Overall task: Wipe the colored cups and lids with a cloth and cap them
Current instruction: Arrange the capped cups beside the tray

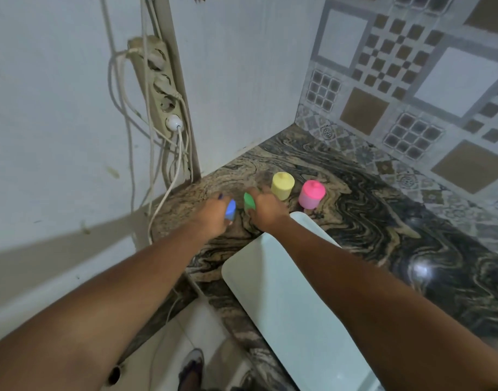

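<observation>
Left hand (214,214) grips blue cup (230,209); right hand (266,208) grips green cup (249,200)

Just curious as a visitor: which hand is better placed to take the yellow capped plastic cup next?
Probably the right hand: it is beside the yellow capped plastic cup, though gripping a green plastic piece. The left hand, holding a blue plastic piece, is farther.

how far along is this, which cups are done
Yellow cup and pink cup stand capped on the counter, so they look done. The left hand grips the blue cup, the right hand the green cup; capped or not is hidden, so those two seem left. No cloth shows.
</observation>
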`<act>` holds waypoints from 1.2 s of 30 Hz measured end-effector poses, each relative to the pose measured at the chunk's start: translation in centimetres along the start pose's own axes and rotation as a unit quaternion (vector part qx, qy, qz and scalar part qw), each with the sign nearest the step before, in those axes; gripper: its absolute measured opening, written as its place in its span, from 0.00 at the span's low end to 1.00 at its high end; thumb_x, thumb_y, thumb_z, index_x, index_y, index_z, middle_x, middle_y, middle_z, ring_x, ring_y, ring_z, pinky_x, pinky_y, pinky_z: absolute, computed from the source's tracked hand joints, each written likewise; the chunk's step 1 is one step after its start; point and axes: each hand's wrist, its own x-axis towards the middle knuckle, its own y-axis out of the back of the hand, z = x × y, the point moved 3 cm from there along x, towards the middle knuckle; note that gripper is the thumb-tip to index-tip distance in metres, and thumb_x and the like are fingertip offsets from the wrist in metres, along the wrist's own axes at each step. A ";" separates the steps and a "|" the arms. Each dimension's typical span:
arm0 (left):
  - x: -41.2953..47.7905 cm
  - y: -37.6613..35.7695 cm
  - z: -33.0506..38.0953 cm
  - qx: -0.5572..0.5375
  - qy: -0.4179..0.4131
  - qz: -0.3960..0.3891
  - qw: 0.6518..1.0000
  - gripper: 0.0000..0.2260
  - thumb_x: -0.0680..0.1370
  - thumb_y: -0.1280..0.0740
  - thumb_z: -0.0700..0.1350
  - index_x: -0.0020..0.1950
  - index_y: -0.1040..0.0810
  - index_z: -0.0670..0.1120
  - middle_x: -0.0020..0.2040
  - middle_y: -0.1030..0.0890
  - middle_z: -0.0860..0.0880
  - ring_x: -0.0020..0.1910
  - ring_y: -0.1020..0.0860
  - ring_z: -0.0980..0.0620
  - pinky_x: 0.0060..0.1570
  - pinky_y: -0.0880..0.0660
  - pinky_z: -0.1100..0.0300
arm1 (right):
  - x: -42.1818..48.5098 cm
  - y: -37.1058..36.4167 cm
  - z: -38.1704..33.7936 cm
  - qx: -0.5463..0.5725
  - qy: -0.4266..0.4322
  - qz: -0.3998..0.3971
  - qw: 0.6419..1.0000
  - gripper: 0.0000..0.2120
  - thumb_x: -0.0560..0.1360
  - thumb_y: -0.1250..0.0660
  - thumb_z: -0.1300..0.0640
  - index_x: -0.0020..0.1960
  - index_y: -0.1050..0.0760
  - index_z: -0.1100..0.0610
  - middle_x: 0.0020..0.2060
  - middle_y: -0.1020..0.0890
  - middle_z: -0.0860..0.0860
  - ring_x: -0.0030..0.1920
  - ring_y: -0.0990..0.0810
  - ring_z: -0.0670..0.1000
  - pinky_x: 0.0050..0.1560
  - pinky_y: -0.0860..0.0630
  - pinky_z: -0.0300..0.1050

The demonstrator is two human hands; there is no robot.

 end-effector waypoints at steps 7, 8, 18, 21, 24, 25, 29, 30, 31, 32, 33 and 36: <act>0.8 0.7 -0.2 -0.026 -0.040 0.049 0.998 0.26 0.76 0.30 0.41 0.74 0.31 0.43 0.71 0.30 0.38 0.64 0.25 0.35 0.61 0.25 0.45 | -0.2 0.2 0.1 0.033 0.008 0.048 0.998 0.28 0.78 0.31 0.59 0.77 0.34 0.54 0.75 0.35 0.61 0.67 0.26 0.67 0.64 0.25 0.57; 1.1 1.5 0.2 -0.025 -0.049 0.061 0.997 0.26 0.76 0.30 0.42 0.73 0.30 0.43 0.70 0.29 0.39 0.64 0.25 0.35 0.60 0.25 0.46 | -0.4 0.9 0.1 0.051 0.005 0.062 0.997 0.28 0.78 0.30 0.59 0.76 0.33 0.54 0.74 0.35 0.61 0.66 0.25 0.67 0.64 0.25 0.56; 3.1 5.8 9.2 -0.048 -0.223 0.095 0.969 0.26 0.74 0.28 0.41 0.71 0.27 0.44 0.67 0.25 0.40 0.62 0.23 0.36 0.59 0.24 0.45 | -7.7 8.3 5.1 0.126 -0.098 0.258 0.953 0.25 0.75 0.26 0.55 0.70 0.25 0.52 0.67 0.26 0.58 0.59 0.19 0.63 0.57 0.20 0.54; 3.2 4.4 12.0 -0.038 -0.259 0.069 0.963 0.25 0.74 0.28 0.43 0.71 0.26 0.46 0.67 0.25 0.42 0.62 0.23 0.38 0.58 0.23 0.45 | -10.8 7.8 7.4 0.126 -0.152 0.260 0.945 0.24 0.74 0.26 0.54 0.70 0.24 0.51 0.68 0.26 0.57 0.58 0.19 0.62 0.53 0.19 0.54; 3.2 2.5 14.0 -0.018 -0.285 0.035 0.958 0.25 0.74 0.28 0.45 0.71 0.27 0.47 0.68 0.25 0.44 0.64 0.24 0.39 0.59 0.24 0.45 | -13.2 6.8 9.0 0.134 -0.206 0.260 0.934 0.25 0.72 0.26 0.53 0.69 0.23 0.50 0.65 0.24 0.56 0.56 0.18 0.63 0.51 0.18 0.55; 3.1 1.9 14.6 -0.018 -0.296 0.018 0.955 0.26 0.74 0.28 0.45 0.72 0.27 0.47 0.68 0.26 0.43 0.64 0.24 0.39 0.59 0.24 0.46 | -13.8 6.3 9.3 0.134 -0.223 0.260 0.930 0.25 0.72 0.25 0.53 0.69 0.23 0.50 0.65 0.24 0.56 0.56 0.17 0.63 0.51 0.18 0.55; 3.2 -0.5 15.8 -0.013 -0.319 -0.021 0.947 0.25 0.74 0.28 0.43 0.72 0.27 0.45 0.67 0.26 0.41 0.63 0.24 0.37 0.59 0.24 0.46 | -15.5 3.8 9.6 0.131 -0.257 0.251 0.924 0.25 0.72 0.25 0.51 0.69 0.24 0.47 0.64 0.25 0.54 0.56 0.17 0.62 0.51 0.18 0.54; 3.2 -0.9 15.9 -0.009 -0.322 -0.027 0.946 0.26 0.74 0.28 0.44 0.72 0.27 0.45 0.67 0.26 0.41 0.63 0.24 0.37 0.59 0.24 0.46 | -15.7 3.2 9.7 0.131 -0.260 0.247 0.924 0.25 0.72 0.25 0.51 0.69 0.24 0.47 0.64 0.25 0.54 0.56 0.18 0.62 0.51 0.18 0.54; 3.3 -1.4 16.0 -0.004 -0.324 -0.032 0.945 0.26 0.74 0.28 0.44 0.72 0.27 0.45 0.67 0.26 0.41 0.63 0.24 0.37 0.59 0.24 0.45 | -15.8 2.6 9.8 0.129 -0.264 0.243 0.925 0.25 0.72 0.25 0.52 0.68 0.24 0.47 0.65 0.25 0.54 0.56 0.18 0.62 0.51 0.18 0.54; 3.3 -1.7 16.0 0.000 -0.327 -0.037 0.944 0.26 0.74 0.28 0.44 0.72 0.27 0.46 0.67 0.25 0.41 0.63 0.24 0.37 0.58 0.24 0.45 | -15.8 2.1 9.8 0.126 -0.268 0.237 0.925 0.24 0.72 0.26 0.52 0.68 0.23 0.48 0.65 0.25 0.55 0.57 0.18 0.62 0.50 0.18 0.54; 3.3 -2.1 16.0 0.004 -0.328 -0.042 0.944 0.26 0.74 0.28 0.44 0.72 0.27 0.46 0.67 0.25 0.41 0.63 0.24 0.37 0.58 0.24 0.45 | -15.8 1.6 9.8 0.123 -0.271 0.231 0.926 0.24 0.72 0.26 0.52 0.68 0.23 0.48 0.65 0.25 0.55 0.57 0.18 0.62 0.50 0.18 0.53; 3.4 -3.2 15.6 0.008 -0.324 -0.056 0.944 0.27 0.73 0.27 0.44 0.72 0.27 0.46 0.67 0.26 0.40 0.64 0.24 0.36 0.59 0.24 0.45 | -15.5 0.4 9.6 0.112 -0.279 0.219 0.928 0.25 0.72 0.27 0.51 0.69 0.25 0.46 0.66 0.26 0.55 0.57 0.19 0.63 0.50 0.18 0.54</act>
